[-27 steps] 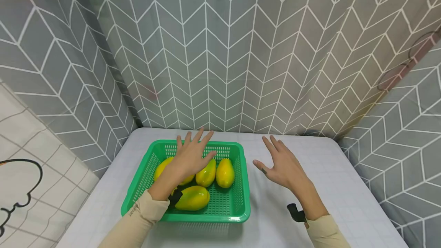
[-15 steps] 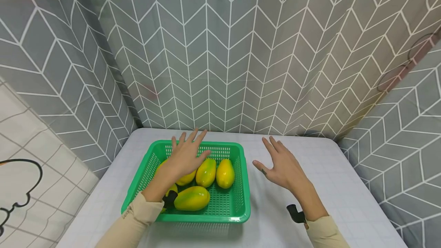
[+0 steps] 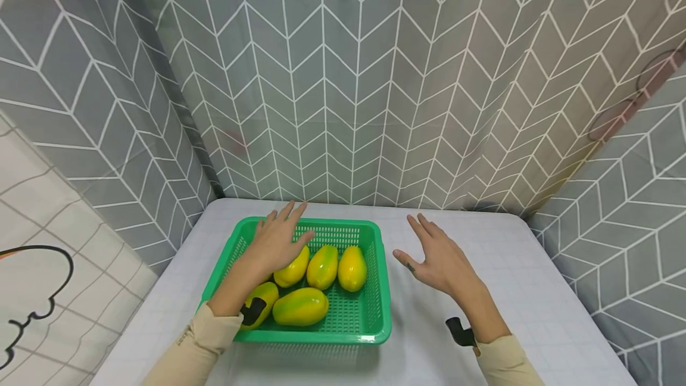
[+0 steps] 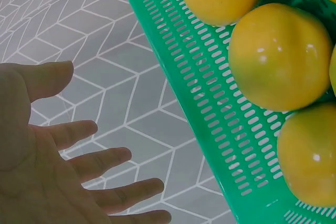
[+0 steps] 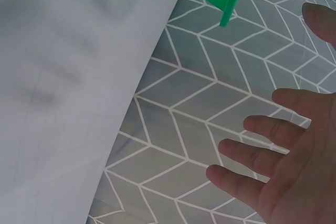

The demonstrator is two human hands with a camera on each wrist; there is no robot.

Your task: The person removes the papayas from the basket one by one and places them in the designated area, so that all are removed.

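My left hand (image 3: pixel 274 246) hovers over the left part of a green plastic basket (image 3: pixel 383 290), fingers spread and holding nothing. Several yellow-green papayas lie in the basket, among them one at the right (image 3: pixel 352 268), one beside it (image 3: pixel 323 267) and one lying sideways in front (image 3: pixel 301 307). The left forearm and wrist strap cover part of the papayas at the left. In the left wrist view the spread fingers stand apart from the basket wall (image 4: pixel 184 98) and the papayas (image 4: pixel 281 56). To the right of the basket, my right hand (image 3: pixel 439 258) is held over the table with fingers extended, touching nothing.
The basket stands on a white-covered table (image 3: pixel 514 290), toward its left side. A grey curtain (image 3: pixel 354 88) with white chevron lines hangs behind the table and along both sides. At the lower left is a white cloth (image 3: pixel 53 243) with a grid pattern.
My left hand has drifted left over the basket, uncovering more of the papayas in the middle and front left. The right hand has stayed almost still.
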